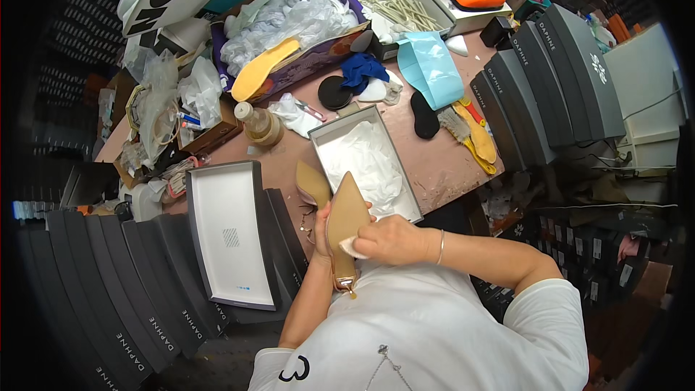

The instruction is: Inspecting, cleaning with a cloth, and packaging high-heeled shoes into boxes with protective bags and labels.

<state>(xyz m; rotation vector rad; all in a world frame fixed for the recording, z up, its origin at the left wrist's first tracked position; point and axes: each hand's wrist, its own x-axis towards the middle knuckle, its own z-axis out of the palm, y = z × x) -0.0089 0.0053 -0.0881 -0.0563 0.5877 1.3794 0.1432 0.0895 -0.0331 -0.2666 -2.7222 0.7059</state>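
Note:
My left hand [321,232] is wrapped round a pointed shoe [348,206], its tan sole turned up and its toe pointing away from me. The gold-coloured heel is near my shirt. My right hand [397,240] pinches a small whitish cloth or pad [352,247] against the right side of the sole. Just beyond my left hand, a matching tan shoe [312,182] lies on the table. An open shoe box [397,153] stands past the shoe, with crumpled white tissue paper [365,166] inside.
A box lid [232,239] rests at left by stacked dark shoe boxes [137,289]; more shoe boxes [550,80] stand at right. On the table [441,188] are a bottle [259,124], a brush [455,124], insoles [266,66] and a carton of crumpled plastic [289,22].

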